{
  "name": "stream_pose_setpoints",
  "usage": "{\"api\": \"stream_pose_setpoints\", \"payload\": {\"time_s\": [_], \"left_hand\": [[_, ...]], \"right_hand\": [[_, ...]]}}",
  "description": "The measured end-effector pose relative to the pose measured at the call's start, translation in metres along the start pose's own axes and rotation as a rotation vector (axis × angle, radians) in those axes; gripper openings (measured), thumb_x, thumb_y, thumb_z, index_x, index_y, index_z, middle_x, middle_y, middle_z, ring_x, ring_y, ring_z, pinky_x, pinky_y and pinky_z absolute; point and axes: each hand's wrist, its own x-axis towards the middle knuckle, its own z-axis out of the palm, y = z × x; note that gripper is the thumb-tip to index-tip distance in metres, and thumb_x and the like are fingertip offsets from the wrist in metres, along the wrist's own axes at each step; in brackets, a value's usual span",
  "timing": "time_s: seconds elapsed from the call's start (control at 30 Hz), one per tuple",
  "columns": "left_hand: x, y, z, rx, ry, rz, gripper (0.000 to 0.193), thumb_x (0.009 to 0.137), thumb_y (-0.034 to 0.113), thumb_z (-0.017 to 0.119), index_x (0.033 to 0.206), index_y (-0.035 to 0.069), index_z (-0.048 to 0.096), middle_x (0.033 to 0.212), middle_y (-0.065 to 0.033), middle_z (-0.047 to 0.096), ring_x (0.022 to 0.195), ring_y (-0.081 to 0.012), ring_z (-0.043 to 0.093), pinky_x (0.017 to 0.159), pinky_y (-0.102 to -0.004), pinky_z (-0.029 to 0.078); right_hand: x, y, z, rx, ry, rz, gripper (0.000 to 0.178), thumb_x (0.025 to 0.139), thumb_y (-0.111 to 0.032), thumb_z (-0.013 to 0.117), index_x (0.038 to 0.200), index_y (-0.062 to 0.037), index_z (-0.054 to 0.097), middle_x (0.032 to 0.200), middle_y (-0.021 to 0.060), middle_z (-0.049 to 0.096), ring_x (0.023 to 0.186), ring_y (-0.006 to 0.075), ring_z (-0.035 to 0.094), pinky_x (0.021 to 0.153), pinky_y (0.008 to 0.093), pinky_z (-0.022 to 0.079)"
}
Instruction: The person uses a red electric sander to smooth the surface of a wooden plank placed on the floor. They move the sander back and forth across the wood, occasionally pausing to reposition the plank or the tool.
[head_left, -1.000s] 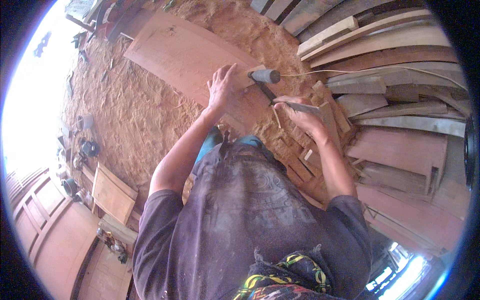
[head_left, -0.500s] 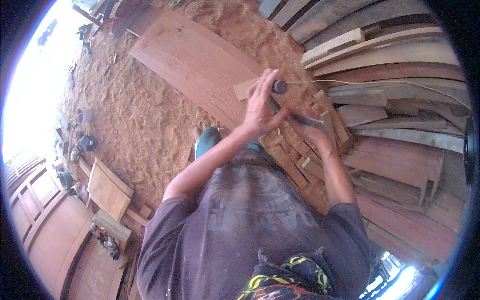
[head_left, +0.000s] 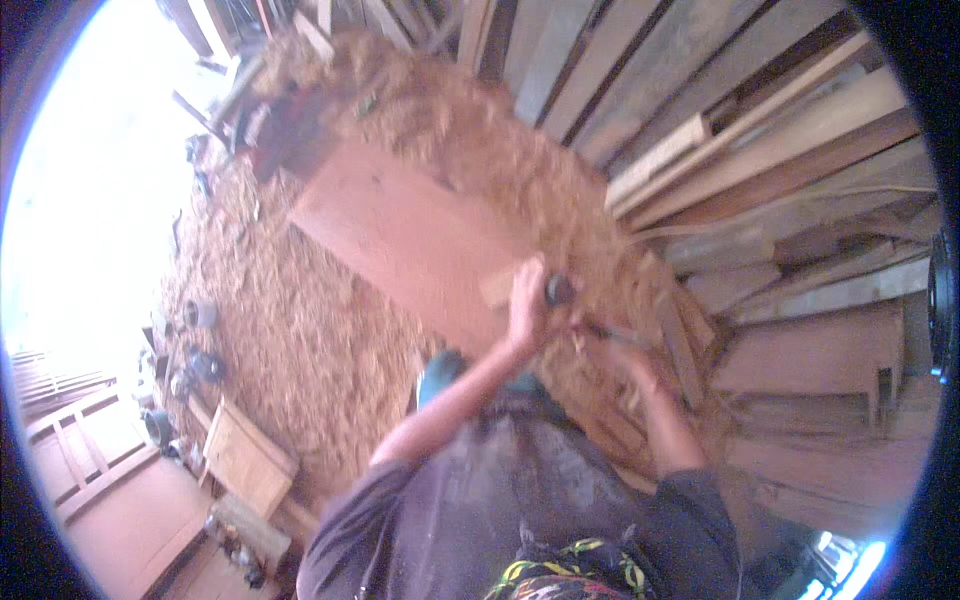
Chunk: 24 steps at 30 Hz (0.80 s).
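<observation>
My left hand (head_left: pixel 528 308) is held ahead of me, fingers pressed together and pointing away. Just left of its fingers shows a pale wood piece (head_left: pixel 497 288); the hand hides whether it grips this piece. A round black knob (head_left: pixel 558 290) sits right beside its fingers. My right hand (head_left: pixel 628 358), smeared by motion, is closed on a dark bar-shaped tool (head_left: pixel 610 332) whose other end runs toward the left hand. I cannot make out the tool's kind. Below and beyond both hands lies a wide reddish-brown board (head_left: pixel 400 230).
Wood shavings (head_left: pixel 290 330) cover the ground around the board. Stacked planks (head_left: pixel 660 160) line the right side, with a reddish wooden bench-like piece (head_left: pixel 810 350) below them. A pale wooden panel (head_left: pixel 250 460) stands at the lower left, near several small containers (head_left: pixel 200 315).
The view has tilted, so the board, hands and planks sit lower in the picture. Both hands keep nearly the same places relative to each other, and the right stays on the dark tool.
</observation>
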Motion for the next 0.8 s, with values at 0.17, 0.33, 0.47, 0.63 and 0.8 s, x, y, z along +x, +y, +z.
{"api": "stream_pose_setpoints", "payload": {"time_s": [0.17,0.33,0.47,0.63,0.8], "left_hand": [[0.077,-0.007,-0.043,-0.317,-0.9,-0.076,0.038,0.08,0.026,0.09,0.107,0.009,0.071,0.092,-0.014,0.069,0.091,-0.0387,0.07,0.078,-0.0488,0.054],[0.072,-0.006,-0.048,-0.246,-0.555,0.216,0.035,0.083,0.035,0.09,0.099,0.008,0.072,0.087,-0.0144,0.07,0.085,-0.0385,0.07,0.074,-0.0479,0.055],[0.025,0.04,-0.008,-0.161,0.024,0.067,0.039,0.084,0.042,0.09,0.094,0.008,0.072,0.087,-0.0165,0.07,0.086,-0.0394,0.071,0.074,-0.0499,0.055],[0.074,-0.018,-0.032,-0.407,-0.727,0.139,0.029,0.088,0.032,0.088,0.086,0.008,0.072,0.072,-0.0066,0.068,0.067,-0.0227,0.066,0.064,-0.0409,0.053],[0.098,-0.042,-0.028,-0.482,-0.964,0.222,0.026,0.089,0.029,0.088,0.091,0.007,0.073,0.075,-0.0039,0.069,0.07,-0.0136,0.062,0.065,-0.037,0.051]], "right_hand": [[-0.019,-0.077,0.036,-0.678,0.027,0.129,0.031,0.114,-0.033,0.061,0.135,-0.0131,0.07,0.105,0.0035,0.074,0.079,0.0155,0.072,0.075,0.0377,0.06],[0.006,-0.029,0.026,-0.64,0.085,-0.018,0.035,0.114,-0.043,0.059,0.124,-0.0129,0.075,0.091,0.0035,0.072,0.067,0.0155,0.069,0.066,0.0388,0.057],[-0.009,0.008,-0.005,-0.57,0.292,-0.068,0.041,0.112,-0.05,0.061,0.113,-0.012,0.076,0.088,0.0038,0.071,0.064,0.0162,0.067,0.062,0.0394,0.055],[0.0,-0.047,0.03,-0.509,0.197,0.029,0.039,0.109,-0.049,0.069,0.11,-0.0107,0.075,0.079,0.0008,0.068,0.061,0.0129,0.064,0.053,0.0342,0.052],[0.004,-0.036,0.034,-0.479,0.185,-0.199,0.04,0.109,-0.046,0.069,0.114,-0.0076,0.074,0.077,0.0011,0.065,0.057,0.0133,0.063,0.052,0.0357,0.052]]}}
